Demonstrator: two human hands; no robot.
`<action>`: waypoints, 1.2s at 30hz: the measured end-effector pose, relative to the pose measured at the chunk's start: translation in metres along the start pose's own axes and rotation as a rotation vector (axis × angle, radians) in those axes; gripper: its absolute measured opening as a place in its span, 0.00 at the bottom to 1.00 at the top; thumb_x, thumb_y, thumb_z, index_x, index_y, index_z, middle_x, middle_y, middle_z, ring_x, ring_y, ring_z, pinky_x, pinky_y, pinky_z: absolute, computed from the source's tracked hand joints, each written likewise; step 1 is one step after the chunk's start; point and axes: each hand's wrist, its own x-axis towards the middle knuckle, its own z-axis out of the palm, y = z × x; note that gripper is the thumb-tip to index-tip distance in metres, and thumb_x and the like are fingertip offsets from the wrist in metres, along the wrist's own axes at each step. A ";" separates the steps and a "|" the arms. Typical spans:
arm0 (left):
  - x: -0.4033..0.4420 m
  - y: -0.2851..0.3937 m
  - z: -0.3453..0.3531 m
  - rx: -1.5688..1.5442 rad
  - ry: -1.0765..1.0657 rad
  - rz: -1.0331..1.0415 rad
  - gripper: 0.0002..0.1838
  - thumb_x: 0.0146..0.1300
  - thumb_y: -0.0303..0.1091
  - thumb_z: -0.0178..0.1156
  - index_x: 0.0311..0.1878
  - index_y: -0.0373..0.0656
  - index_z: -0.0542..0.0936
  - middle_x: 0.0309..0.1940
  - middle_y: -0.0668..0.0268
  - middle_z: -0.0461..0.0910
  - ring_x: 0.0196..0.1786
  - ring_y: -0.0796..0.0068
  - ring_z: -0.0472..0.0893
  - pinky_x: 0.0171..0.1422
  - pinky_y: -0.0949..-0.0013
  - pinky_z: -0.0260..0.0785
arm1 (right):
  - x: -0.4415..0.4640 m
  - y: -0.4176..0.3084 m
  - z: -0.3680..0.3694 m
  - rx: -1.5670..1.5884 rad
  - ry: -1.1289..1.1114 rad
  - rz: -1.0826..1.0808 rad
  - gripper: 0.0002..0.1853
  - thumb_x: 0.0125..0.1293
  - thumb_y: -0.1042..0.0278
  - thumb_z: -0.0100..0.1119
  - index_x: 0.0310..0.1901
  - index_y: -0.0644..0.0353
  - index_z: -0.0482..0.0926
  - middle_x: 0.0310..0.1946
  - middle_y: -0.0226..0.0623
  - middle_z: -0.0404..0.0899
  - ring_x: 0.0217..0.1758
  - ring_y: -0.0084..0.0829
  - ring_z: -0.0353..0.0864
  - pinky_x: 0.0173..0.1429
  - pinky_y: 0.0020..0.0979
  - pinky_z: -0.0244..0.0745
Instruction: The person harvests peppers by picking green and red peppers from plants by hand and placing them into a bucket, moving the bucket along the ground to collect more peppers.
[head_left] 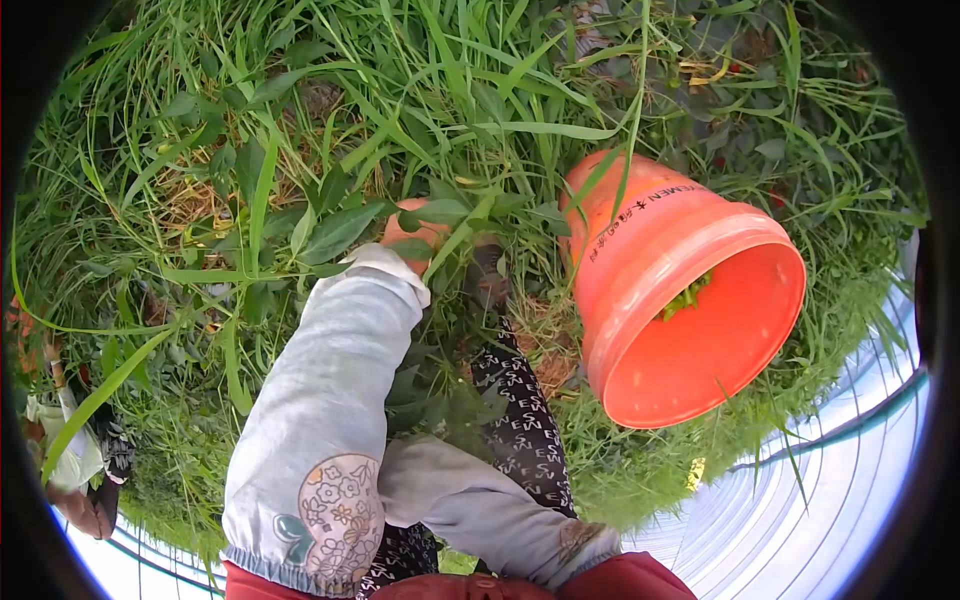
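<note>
My left hand (415,235) reaches into green plants near the middle of the view, at the end of a pale sleeve (335,380) with a printed patch. Leaves cover its fingers, so I cannot see whether it holds anything. My right forearm, in a matching sleeve (470,500), crosses toward the left and passes behind the left sleeve; its hand is hidden. Broad pepper-like leaves (340,232) and long grass surround my left hand. To its right, an orange bucket (650,255) leans with its mouth toward me, holding some green pods (688,298).
Tall grass (450,60) fills the upper view. My patterned trouser leg (525,420) is below the plants. At the far left, part of another person (75,450) shows among the plants. A curved, whitish translucent sheet (800,510) lies beyond the grass at the lower right.
</note>
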 end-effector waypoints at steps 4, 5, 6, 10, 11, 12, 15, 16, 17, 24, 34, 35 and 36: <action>0.011 0.089 0.031 0.778 0.062 -0.287 0.14 0.57 0.40 0.53 0.42 0.43 0.79 0.35 0.63 0.81 0.41 0.63 0.79 0.45 0.66 0.70 | 0.002 0.001 -0.003 0.015 -0.006 0.033 0.15 0.54 0.67 0.53 0.44 0.60 0.75 0.36 0.46 0.79 0.40 0.47 0.78 0.44 0.39 0.73; 0.021 0.084 0.029 1.020 -0.045 -0.430 0.14 0.57 0.39 0.53 0.43 0.44 0.79 0.37 0.64 0.81 0.41 0.63 0.80 0.45 0.65 0.70 | 0.002 0.000 -0.003 0.017 -0.007 0.038 0.15 0.54 0.67 0.53 0.44 0.60 0.75 0.36 0.46 0.79 0.40 0.47 0.78 0.45 0.39 0.73; 0.027 0.077 0.026 1.256 -0.158 -0.572 0.14 0.57 0.39 0.53 0.44 0.45 0.79 0.38 0.65 0.81 0.42 0.64 0.80 0.46 0.63 0.71 | 0.002 -0.001 -0.005 0.019 -0.010 0.042 0.15 0.54 0.67 0.53 0.44 0.60 0.75 0.36 0.46 0.79 0.40 0.47 0.78 0.45 0.39 0.73; 0.008 0.061 0.005 1.049 -0.153 -0.210 0.16 0.55 0.36 0.55 0.47 0.43 0.76 0.36 0.60 0.80 0.38 0.63 0.79 0.40 0.61 0.70 | 0.001 -0.002 -0.012 0.026 0.004 0.070 0.16 0.54 0.67 0.53 0.45 0.60 0.75 0.36 0.46 0.79 0.41 0.47 0.78 0.46 0.38 0.73; 0.004 0.063 0.002 0.834 -0.131 -0.161 0.17 0.54 0.35 0.55 0.48 0.42 0.75 0.34 0.59 0.79 0.36 0.63 0.79 0.39 0.62 0.70 | -0.001 -0.004 -0.013 0.032 0.006 0.082 0.16 0.54 0.67 0.53 0.45 0.60 0.75 0.36 0.46 0.79 0.41 0.47 0.78 0.46 0.38 0.73; -0.004 0.068 -0.002 0.649 -0.115 -0.122 0.18 0.54 0.34 0.56 0.49 0.40 0.74 0.32 0.57 0.78 0.34 0.63 0.79 0.38 0.62 0.70 | -0.002 -0.004 -0.015 0.022 0.007 0.089 0.16 0.55 0.67 0.53 0.46 0.60 0.75 0.37 0.46 0.79 0.41 0.47 0.78 0.46 0.37 0.73; -0.019 0.095 -0.009 0.607 -0.100 -0.107 0.22 0.51 0.31 0.59 0.51 0.37 0.71 0.26 0.53 0.77 0.30 0.62 0.78 0.33 0.63 0.69 | -0.004 -0.012 -0.016 0.089 0.035 0.138 0.16 0.55 0.67 0.53 0.46 0.60 0.75 0.37 0.46 0.79 0.41 0.47 0.78 0.46 0.37 0.73; -0.014 0.120 -0.004 0.938 -0.141 -0.072 0.18 0.52 0.30 0.56 0.47 0.36 0.73 0.27 0.50 0.76 0.30 0.63 0.79 0.34 0.63 0.69 | -0.006 -0.015 -0.018 0.116 0.049 0.168 0.16 0.55 0.67 0.53 0.46 0.59 0.75 0.37 0.46 0.79 0.41 0.47 0.78 0.47 0.36 0.73; -0.007 0.094 0.002 0.862 -0.194 -0.213 0.14 0.52 0.29 0.54 0.43 0.36 0.74 0.26 0.52 0.77 0.30 0.62 0.79 0.34 0.62 0.70 | -0.008 -0.017 -0.018 0.149 0.067 0.198 0.16 0.55 0.67 0.53 0.47 0.59 0.75 0.37 0.46 0.79 0.41 0.47 0.78 0.47 0.36 0.73; -0.031 0.165 -0.004 0.482 -0.114 -0.358 0.16 0.61 0.43 0.47 0.37 0.38 0.74 0.27 0.61 0.76 0.27 0.72 0.76 0.29 0.69 0.67 | -0.012 -0.018 -0.017 0.481 0.256 0.314 0.17 0.56 0.66 0.53 0.48 0.59 0.75 0.38 0.46 0.79 0.42 0.48 0.78 0.48 0.35 0.72; -0.189 0.273 -0.082 0.544 0.303 0.053 0.14 0.55 0.35 0.57 0.43 0.38 0.74 0.36 0.61 0.77 0.32 0.65 0.79 0.32 0.71 0.71 | 0.033 -0.094 -0.055 0.251 0.489 0.594 0.12 0.60 0.70 0.52 0.45 0.59 0.72 0.34 0.32 0.78 0.34 0.29 0.80 0.29 0.26 0.68; -0.208 0.282 -0.085 0.546 0.324 0.045 0.14 0.55 0.35 0.57 0.43 0.38 0.74 0.36 0.61 0.77 0.32 0.65 0.79 0.32 0.71 0.71 | 0.037 -0.098 -0.056 0.381 0.591 0.575 0.12 0.64 0.69 0.48 0.49 0.57 0.71 0.37 0.25 0.75 0.36 0.20 0.77 0.28 0.18 0.64; -0.226 0.294 -0.085 0.561 0.444 -0.038 0.15 0.55 0.35 0.56 0.44 0.39 0.74 0.39 0.59 0.76 0.35 0.63 0.78 0.36 0.69 0.72 | 0.037 -0.093 -0.059 0.540 0.606 0.498 0.14 0.66 0.65 0.46 0.53 0.57 0.69 0.40 0.29 0.76 0.39 0.23 0.78 0.30 0.21 0.69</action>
